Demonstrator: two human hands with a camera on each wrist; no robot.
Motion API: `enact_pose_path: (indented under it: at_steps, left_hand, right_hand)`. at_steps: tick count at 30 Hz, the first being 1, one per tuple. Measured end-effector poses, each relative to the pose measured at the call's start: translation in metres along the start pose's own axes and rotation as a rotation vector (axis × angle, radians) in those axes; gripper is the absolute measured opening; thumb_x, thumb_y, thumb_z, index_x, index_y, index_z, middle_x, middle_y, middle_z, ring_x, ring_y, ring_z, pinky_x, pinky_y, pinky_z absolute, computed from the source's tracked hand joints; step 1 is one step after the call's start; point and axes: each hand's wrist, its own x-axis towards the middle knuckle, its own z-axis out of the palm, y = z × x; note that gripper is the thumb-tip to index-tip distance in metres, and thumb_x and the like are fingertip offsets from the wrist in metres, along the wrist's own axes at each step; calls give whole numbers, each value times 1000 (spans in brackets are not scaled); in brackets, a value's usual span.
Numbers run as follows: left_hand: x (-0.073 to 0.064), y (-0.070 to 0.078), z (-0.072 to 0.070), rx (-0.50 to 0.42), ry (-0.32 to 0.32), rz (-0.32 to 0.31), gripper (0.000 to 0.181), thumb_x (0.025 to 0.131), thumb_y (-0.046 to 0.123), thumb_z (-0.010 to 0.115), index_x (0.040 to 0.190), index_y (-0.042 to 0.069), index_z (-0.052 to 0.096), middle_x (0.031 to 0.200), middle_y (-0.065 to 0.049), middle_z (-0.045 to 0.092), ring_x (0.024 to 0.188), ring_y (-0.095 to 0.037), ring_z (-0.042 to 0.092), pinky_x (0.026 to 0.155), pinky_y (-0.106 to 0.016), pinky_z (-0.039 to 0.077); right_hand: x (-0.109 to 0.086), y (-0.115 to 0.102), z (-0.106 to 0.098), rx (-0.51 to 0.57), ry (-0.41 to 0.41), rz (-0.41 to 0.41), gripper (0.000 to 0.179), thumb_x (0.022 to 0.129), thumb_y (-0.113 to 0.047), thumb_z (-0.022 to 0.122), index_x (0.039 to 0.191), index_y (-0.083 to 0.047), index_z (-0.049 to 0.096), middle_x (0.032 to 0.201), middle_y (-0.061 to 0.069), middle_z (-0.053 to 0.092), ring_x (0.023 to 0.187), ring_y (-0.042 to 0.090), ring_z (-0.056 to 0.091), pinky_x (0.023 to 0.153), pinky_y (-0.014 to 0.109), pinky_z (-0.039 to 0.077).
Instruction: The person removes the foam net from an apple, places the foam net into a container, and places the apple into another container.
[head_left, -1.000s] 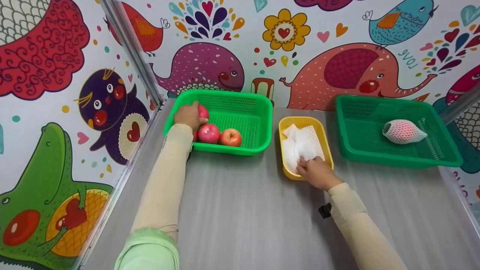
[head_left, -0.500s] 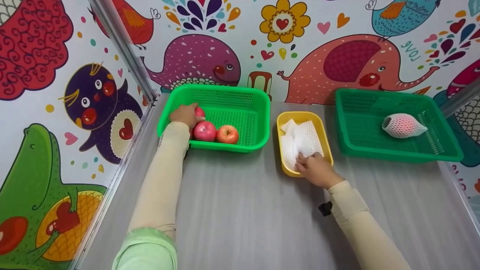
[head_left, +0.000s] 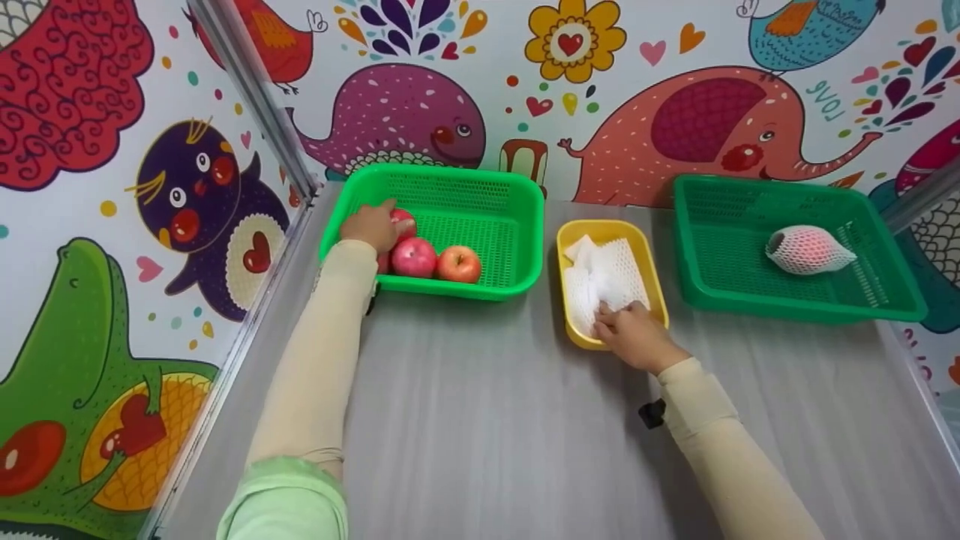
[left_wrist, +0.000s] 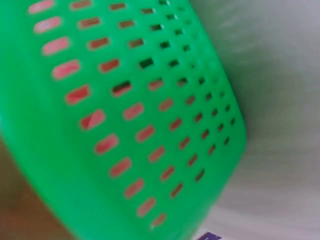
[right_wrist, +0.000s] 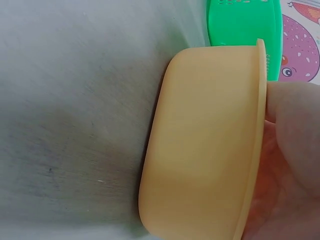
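Note:
At the left, a light green basket (head_left: 506, 217) holds several red apples. My left hand (head_left: 370, 227) reaches in over its left side, the fingers round an apple (head_left: 404, 223). Two more apples, a pink-red apple (head_left: 415, 257) and an orange-red apple (head_left: 459, 264), lie beside it. The left wrist view shows mostly the basket's slotted wall (left_wrist: 145, 110), with red behind the slots. My right hand (head_left: 636, 334) is inside the yellow tub (head_left: 654, 281), its curled fingers pinching a white foam fruit net (head_left: 619, 274). In the right wrist view the tub wall (right_wrist: 205, 140) hides the fingertips.
To the right stands a dark green basket (head_left: 720, 289) with one net-wrapped fruit (head_left: 810, 250) in it. All three containers sit on a grey table (head_left: 487, 405). Printed walls (head_left: 517, 105) close off the back and left.
The view has shifted slightly. My left hand stays at the same apple, with little movement. The right hand keeps its place at the foam nets.

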Motion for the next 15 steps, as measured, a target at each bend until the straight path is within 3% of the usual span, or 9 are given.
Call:
enact_pose_path:
  at_steps: [5, 9, 15]
  left_hand:
    - [-26, -4, -10, -6, 99, 76, 70, 114, 46, 54, 168, 5, 36, 156, -37, 46, 142, -54, 46, 114, -68, 41]
    - [-52, -5, -13, -36, 186, 143, 70, 113, 46, 57, 168, 8, 37, 150, -36, 47, 133, -51, 53, 105, -68, 49]
    - [-102, 10, -18, -121, 301, 268, 66, 112, 46, 60, 165, 10, 45, 144, -27, 54, 131, -42, 56, 105, -62, 51]
  right_hand:
    - [0, -3, 0, 4, -5, -23, 43, 112, -23, 59, 145, 5, 60, 155, 23, 53, 112, 43, 55, 92, 53, 51]
    - [0, -4, -2, 3, -33, -38, 46, 113, -24, 57, 148, 5, 57, 158, 24, 50, 119, 45, 54, 98, 55, 50]
    - [-1, 1, -6, 9, -78, -6, 49, 114, -26, 57, 151, 5, 54, 160, 24, 47, 123, 45, 51, 96, 52, 47]
